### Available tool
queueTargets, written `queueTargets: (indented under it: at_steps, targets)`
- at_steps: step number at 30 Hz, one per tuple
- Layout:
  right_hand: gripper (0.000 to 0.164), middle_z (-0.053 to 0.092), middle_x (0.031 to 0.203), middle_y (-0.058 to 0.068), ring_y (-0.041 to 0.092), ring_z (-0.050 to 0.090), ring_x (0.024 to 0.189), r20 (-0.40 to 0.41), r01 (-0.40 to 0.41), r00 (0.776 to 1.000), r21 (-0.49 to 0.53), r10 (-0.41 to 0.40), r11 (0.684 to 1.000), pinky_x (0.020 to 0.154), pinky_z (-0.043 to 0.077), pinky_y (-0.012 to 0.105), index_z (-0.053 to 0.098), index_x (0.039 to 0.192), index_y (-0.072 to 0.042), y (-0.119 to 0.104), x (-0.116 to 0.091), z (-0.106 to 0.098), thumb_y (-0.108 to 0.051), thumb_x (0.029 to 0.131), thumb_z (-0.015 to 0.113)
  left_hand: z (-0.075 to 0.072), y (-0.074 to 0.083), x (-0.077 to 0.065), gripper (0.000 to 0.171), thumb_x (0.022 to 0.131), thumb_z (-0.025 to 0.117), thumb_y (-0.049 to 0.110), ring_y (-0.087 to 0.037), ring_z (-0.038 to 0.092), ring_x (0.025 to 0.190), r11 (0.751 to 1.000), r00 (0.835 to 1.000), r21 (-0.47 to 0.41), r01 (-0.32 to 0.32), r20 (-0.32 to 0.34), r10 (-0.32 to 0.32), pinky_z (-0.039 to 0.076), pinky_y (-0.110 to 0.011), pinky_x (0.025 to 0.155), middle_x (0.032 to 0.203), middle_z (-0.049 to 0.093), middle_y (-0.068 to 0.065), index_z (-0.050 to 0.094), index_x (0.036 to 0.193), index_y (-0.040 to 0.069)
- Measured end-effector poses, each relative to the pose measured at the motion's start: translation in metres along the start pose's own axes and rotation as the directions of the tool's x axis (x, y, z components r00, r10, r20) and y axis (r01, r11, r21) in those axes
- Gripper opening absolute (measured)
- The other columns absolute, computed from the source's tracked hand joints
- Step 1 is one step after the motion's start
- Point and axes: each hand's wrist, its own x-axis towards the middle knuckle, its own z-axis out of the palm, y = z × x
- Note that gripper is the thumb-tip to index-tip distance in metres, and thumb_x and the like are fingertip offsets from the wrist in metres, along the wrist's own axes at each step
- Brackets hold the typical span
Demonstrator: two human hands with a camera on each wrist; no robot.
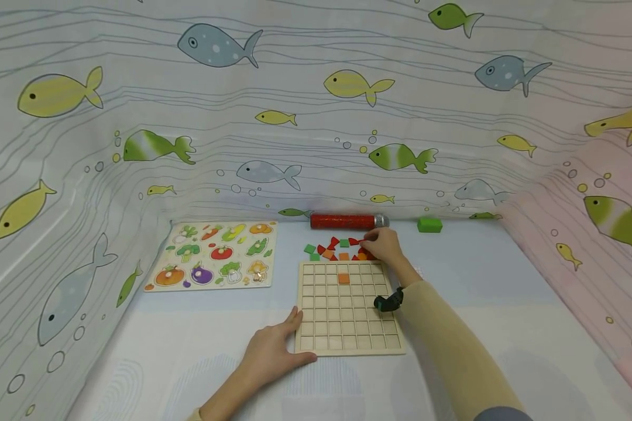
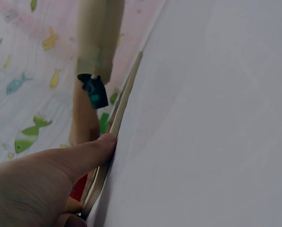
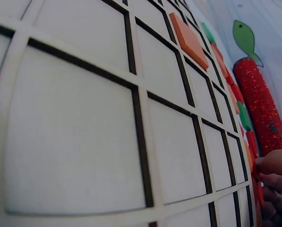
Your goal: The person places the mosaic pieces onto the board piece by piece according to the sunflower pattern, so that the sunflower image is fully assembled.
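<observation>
A square wooden grid board lies flat on the table, one orange square tile in a cell near its far edge. My left hand holds the board's near left corner, thumb along the front edge and fingers at the left side. In the left wrist view the thumb presses on the board's edge. Beyond the far edge, my right hand reaches into a scatter of small red, green and orange pieces. Its fingertips pinch a red piece, partly hidden by the fingers.
A red glittery tube with a silver end lies behind the pieces. A green block sits at the back right. To the left is a vegetable puzzle board. Fish-printed sheeting rises around the table.
</observation>
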Motion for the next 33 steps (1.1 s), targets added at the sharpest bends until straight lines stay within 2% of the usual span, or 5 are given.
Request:
queueTargets:
  at_steps: [11,17,23,28,33]
  targets:
    - [0.03,0.076,0.115,0.022,0.036,0.071,0.108,-0.052,0.0,0.999,0.049,0.003,0.999,0.097,0.057,0.05,0.078,0.116,0.004,0.012,0.003,0.006,-0.019,0.097,0.077,-0.002,0.002,-0.002,0.1,0.077,0.087,0.063,-0.04,0.065,0.13,1.0,1.0,-0.006,0.005,-0.001,-0.005,0.057,-0.052,0.101,0.159,0.051,-0.012,0.058,0.151,0.004]
    - [0.03,0.077,0.108,0.02,0.031,0.07,0.098,-0.09,-0.009,0.996,0.097,0.018,0.995,0.085,0.059,0.041,0.078,0.115,0.003,0.011,0.0,0.002,-0.019,0.096,0.077,-0.002,0.002,-0.002,0.1,0.076,0.087,0.064,-0.04,0.066,0.129,1.0,1.0,-0.002,0.005,-0.004,-0.005,0.057,-0.053,0.1,0.159,0.051,-0.011,0.058,0.152,0.005]
    - [0.028,0.075,0.106,0.017,0.025,0.065,0.089,-0.08,-0.021,0.996,0.128,0.032,0.992,0.069,0.052,0.026,0.079,0.115,0.0,0.001,-0.005,-0.009,-0.022,0.098,0.075,-0.002,0.002,-0.003,0.1,0.076,0.087,0.064,-0.04,0.067,0.127,1.0,1.0,0.001,-0.006,-0.019,0.006,0.058,-0.052,0.099,0.158,0.052,-0.011,0.058,0.151,0.005]
    - [0.027,0.076,0.106,0.015,0.023,0.062,0.087,-0.053,-0.034,0.998,0.112,0.041,0.993,0.065,0.049,0.027,0.08,0.115,-0.002,-0.008,-0.011,-0.016,-0.024,0.098,0.076,-0.001,0.001,-0.003,0.099,0.077,0.087,0.064,-0.038,0.067,0.128,1.0,1.0,0.006,-0.012,-0.018,0.013,0.058,-0.051,0.099,0.158,0.052,-0.01,0.058,0.151,0.005]
    - [0.025,0.077,0.104,0.014,0.022,0.062,0.084,-0.044,0.027,0.999,0.115,-0.022,0.993,0.062,0.046,0.027,0.081,0.112,-0.003,-0.014,-0.019,-0.018,-0.023,0.097,0.077,-0.001,0.0,-0.002,0.099,0.076,0.088,0.063,-0.038,0.067,0.128,1.0,1.0,0.012,-0.016,-0.022,0.016,0.058,-0.051,0.099,0.158,0.052,-0.01,0.058,0.151,0.005]
